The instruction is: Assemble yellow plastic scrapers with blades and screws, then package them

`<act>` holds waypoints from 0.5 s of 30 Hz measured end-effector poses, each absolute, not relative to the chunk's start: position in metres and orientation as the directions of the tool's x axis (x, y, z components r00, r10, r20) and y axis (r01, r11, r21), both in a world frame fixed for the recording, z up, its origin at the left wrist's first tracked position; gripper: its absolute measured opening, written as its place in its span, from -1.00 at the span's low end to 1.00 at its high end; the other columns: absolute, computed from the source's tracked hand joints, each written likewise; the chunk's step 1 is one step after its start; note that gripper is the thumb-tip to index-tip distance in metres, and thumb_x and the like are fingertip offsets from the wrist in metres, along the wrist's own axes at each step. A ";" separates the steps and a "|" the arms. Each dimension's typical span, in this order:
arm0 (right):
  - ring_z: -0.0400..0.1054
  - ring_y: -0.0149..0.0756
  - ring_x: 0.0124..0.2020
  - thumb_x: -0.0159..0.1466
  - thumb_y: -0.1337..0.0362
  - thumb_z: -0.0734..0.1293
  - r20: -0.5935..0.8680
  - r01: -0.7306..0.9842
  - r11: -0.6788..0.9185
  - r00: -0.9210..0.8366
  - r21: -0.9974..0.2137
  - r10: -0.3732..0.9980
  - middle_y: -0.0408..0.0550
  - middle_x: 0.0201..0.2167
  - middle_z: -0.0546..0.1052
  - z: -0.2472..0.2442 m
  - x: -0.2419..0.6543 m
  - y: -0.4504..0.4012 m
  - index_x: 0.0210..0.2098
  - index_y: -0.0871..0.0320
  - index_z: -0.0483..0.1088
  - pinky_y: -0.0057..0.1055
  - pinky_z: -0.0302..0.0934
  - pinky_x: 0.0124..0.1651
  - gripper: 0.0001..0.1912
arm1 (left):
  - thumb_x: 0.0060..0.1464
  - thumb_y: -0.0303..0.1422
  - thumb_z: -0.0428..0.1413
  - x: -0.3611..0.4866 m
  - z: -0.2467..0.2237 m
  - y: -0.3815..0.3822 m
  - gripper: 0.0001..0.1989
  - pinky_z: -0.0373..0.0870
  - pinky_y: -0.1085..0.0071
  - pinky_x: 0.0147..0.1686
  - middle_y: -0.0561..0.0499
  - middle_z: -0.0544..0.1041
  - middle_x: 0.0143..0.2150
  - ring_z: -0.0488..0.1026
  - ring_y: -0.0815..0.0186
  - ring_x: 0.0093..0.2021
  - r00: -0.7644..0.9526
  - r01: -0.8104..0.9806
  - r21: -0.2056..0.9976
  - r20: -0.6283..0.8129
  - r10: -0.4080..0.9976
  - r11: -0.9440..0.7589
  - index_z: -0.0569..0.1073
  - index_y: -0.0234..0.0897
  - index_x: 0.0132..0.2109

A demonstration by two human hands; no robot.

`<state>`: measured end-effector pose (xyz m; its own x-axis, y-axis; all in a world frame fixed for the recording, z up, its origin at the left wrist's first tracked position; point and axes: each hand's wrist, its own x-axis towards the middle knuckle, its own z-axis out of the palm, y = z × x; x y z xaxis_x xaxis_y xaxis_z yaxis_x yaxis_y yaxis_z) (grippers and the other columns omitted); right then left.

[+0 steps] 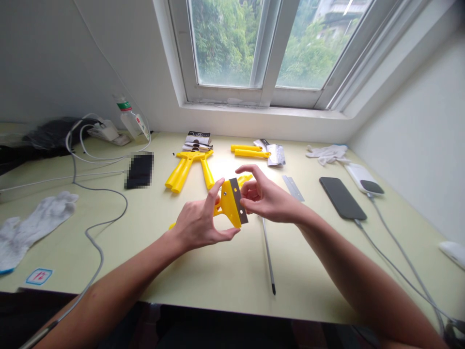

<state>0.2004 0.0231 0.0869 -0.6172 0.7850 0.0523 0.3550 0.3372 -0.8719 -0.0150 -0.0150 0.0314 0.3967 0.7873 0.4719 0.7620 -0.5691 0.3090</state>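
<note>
yellow plastic scraper (228, 203) with a dark rectangular metal blade (238, 199) is held in the air above the middle of the pale green surface (203, 271), its long axis running from the blade back toward the left. the left grip (198, 223) is clamped on the yellow head, thumb above and fingers below. the right grip (271, 196) stands partly open and lies nearer the blade, its fingers (247, 190) curled at the blade's edge. a thin dark-tipped steel rod (269, 257) lies below, and a y-shaped yellow scraper (189, 169) and a slimmer yellow scraper (250, 151) lie toward the window-side edge.
</note>
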 end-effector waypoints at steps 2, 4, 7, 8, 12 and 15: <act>0.36 -0.40 -0.47 0.21 0.41 0.27 0.028 0.344 0.310 -0.629 -0.886 0.777 -0.25 -0.44 0.44 0.085 0.200 0.023 0.13 -0.01 0.02 -0.45 0.22 -0.46 -0.44 | -0.12 0.01 0.23 -0.015 0.031 -0.015 0.09 0.43 0.34 -0.52 -0.05 0.57 -0.25 0.52 0.20 -0.50 0.399 0.769 0.288 0.480 0.781 -0.570 -0.17 -0.25 0.39; 0.36 -0.41 -0.47 0.22 0.40 0.27 0.017 0.329 0.295 -0.642 -0.897 0.767 -0.24 -0.42 0.45 0.085 0.199 0.023 0.14 -0.01 0.00 -0.46 0.22 -0.46 -0.44 | -0.11 0.02 0.23 -0.016 0.030 -0.015 0.08 0.42 0.33 -0.52 -0.06 0.57 -0.27 0.52 0.19 -0.50 0.411 0.770 0.271 0.481 0.774 -0.577 -0.14 -0.27 0.38; 0.37 -0.40 -0.43 0.22 0.40 0.27 0.035 0.328 0.329 -0.660 -0.886 0.750 -0.23 -0.41 0.46 0.085 0.198 0.021 0.15 -0.01 0.00 -0.44 0.23 -0.41 -0.43 | -0.09 0.03 0.22 -0.016 0.029 -0.015 0.05 0.40 0.34 -0.53 -0.04 0.56 -0.31 0.51 0.18 -0.50 0.434 0.761 0.264 0.472 0.768 -0.593 -0.13 -0.26 0.38; 0.37 -0.39 -0.41 0.22 0.40 0.27 0.043 0.333 0.348 -0.666 -0.877 0.745 -0.22 -0.41 0.47 0.085 0.198 0.021 0.15 0.00 0.00 -0.44 0.23 -0.39 -0.43 | -0.09 0.02 0.22 -0.016 0.028 -0.015 0.05 0.39 0.34 -0.53 -0.03 0.56 -0.32 0.51 0.19 -0.51 0.438 0.759 0.264 0.470 0.766 -0.596 -0.13 -0.26 0.37; 0.38 -0.36 -0.38 0.22 0.39 0.28 0.040 0.362 0.390 -0.687 -0.847 0.726 -0.18 -0.38 0.49 0.086 0.197 0.020 0.17 0.02 -0.01 -0.42 0.22 -0.35 -0.41 | -0.10 0.00 0.25 -0.015 0.024 -0.014 0.06 0.36 0.37 -0.54 -0.06 0.58 -0.26 0.51 0.20 -0.50 0.449 0.753 0.256 0.475 0.757 -0.606 -0.14 -0.22 0.37; 0.37 -0.37 -0.40 0.21 0.39 0.29 0.024 0.380 0.393 -0.692 -0.837 0.721 -0.18 -0.40 0.49 0.086 0.197 0.020 0.20 0.03 -0.03 -0.43 0.21 -0.36 -0.38 | -0.09 -0.01 0.25 -0.016 0.023 -0.013 0.05 0.35 0.40 -0.54 -0.08 0.59 -0.21 0.53 0.21 -0.48 0.456 0.750 0.241 0.486 0.746 -0.616 -0.16 -0.20 0.38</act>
